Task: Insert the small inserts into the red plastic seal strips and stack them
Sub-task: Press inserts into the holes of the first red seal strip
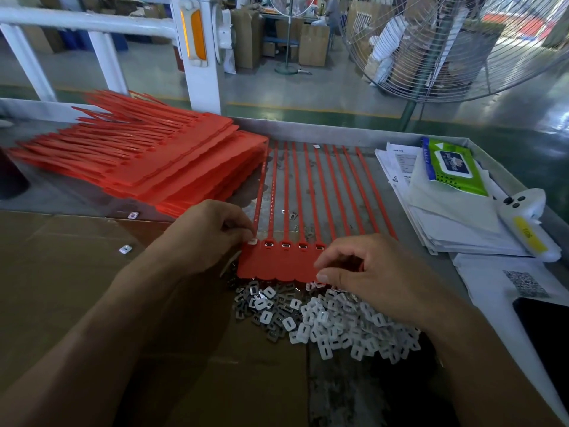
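Left hand (209, 232) fingers pinch an insert (252, 241); right hand (366, 266) fingers curled over strip (277, 266), grip unclear

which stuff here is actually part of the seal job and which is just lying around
Part of the job:
- red plastic seal strip sheet under both hands
- loose heap of small white and grey inserts
- stack of red seal strips at left
- left hand, pressing an insert in
- right hand

Just lying about:
- green wet-wipes pack
- pile of white papers
- white handheld scanner
- standing wire-guard fan
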`<state>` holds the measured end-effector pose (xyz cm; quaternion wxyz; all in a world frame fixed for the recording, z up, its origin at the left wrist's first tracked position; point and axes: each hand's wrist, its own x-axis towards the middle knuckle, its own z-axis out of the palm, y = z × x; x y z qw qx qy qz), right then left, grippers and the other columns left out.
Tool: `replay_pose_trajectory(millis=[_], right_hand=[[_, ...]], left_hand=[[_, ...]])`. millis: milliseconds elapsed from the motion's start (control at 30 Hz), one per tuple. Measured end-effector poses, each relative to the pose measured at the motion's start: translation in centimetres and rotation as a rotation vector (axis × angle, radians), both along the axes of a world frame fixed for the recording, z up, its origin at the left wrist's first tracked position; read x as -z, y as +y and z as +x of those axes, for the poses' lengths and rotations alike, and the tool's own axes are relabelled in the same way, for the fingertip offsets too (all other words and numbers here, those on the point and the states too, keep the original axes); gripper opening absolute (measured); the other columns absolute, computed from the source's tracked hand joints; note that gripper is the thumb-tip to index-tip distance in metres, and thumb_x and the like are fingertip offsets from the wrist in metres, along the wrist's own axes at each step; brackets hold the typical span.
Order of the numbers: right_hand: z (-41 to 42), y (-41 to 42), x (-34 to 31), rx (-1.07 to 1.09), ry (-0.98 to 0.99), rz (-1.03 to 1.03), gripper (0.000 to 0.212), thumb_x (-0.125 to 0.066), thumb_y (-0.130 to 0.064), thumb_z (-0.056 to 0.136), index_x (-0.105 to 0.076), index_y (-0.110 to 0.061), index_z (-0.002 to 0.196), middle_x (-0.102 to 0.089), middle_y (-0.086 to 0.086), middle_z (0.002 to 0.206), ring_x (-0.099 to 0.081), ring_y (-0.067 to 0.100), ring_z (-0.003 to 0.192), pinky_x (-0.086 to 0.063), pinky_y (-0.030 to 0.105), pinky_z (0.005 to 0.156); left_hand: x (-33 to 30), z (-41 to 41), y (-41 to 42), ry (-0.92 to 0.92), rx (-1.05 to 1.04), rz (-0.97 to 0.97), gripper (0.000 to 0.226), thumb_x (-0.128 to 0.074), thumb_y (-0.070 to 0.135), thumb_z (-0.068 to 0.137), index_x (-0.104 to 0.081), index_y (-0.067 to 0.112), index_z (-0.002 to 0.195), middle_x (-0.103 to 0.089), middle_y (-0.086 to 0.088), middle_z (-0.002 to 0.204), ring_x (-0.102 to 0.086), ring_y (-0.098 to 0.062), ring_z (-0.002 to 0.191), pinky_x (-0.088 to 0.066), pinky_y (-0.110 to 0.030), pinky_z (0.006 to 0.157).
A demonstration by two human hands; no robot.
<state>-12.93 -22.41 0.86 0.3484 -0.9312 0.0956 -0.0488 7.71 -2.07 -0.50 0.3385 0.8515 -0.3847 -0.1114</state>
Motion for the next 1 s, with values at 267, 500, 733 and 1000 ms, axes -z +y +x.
replay_pose_trajectory(millis=[267, 500, 733, 1000], right_hand=[[-0.5, -0.2, -0.5, -0.105, 0.121, 0.003, 0.017, -0.083, -0.048, 0.081, -0.074, -0.044, 0.095, -0.069, -0.023, 0.089, -0.064, -0.005, 0.077, -0.045, 0.007, 0.067], [-0.6, -0.2, -0.5, -0.103, 0.135, 0.005, 0.021, -0.085, -0.044, 0.08, -0.073, -0.045, 0.097, -0.066, -0.022, 0.089, -0.062, -0.002, 0.073, -0.046, 0.011, 0.065], [-0.7, -0.3, -0.5, -0.101, 0.157, -0.003, 0.025, -0.085, -0.048, 0.079, -0.072, -0.048, 0.1, -0.068, -0.024, 0.093, -0.065, -0.002, 0.079, -0.047, 0.014, 0.063], [-0.5, -0.1, -0.4, -0.086, 0.178, -0.003, 0.016, -0.086, -0.04, 0.081, -0.076, -0.039, 0.094, -0.067, -0.026, 0.092, -0.065, -0.003, 0.076, -0.046, 0.01, 0.064]], left_hand=[[0.7, -0.8, -0.5, -0.047, -0.108, -0.002, 0.009, -0.079, 0.036, 0.086, -0.073, 0.033, 0.08, -0.069, 0.015, 0.079, -0.061, 0.008, 0.077, -0.044, -0.02, 0.062], [0.6, -1.1, -0.6, -0.013, -0.141, -0.027, 0.007, -0.08, 0.028, 0.085, -0.076, 0.03, 0.08, -0.071, 0.013, 0.078, -0.063, 0.004, 0.074, -0.045, -0.019, 0.064], [0.2, -1.2, -0.7, 0.032, -0.16, -0.012, 0.008, -0.077, 0.025, 0.089, -0.076, 0.03, 0.083, -0.071, 0.013, 0.082, -0.064, 0.0, 0.079, -0.044, -0.02, 0.065], [-0.4, -1.4, -1.3, 0.067, -0.178, 0.043, 0.011, -0.081, 0.02, 0.084, -0.074, 0.028, 0.08, -0.072, 0.01, 0.083, -0.066, -0.007, 0.082, -0.051, -0.028, 0.071]])
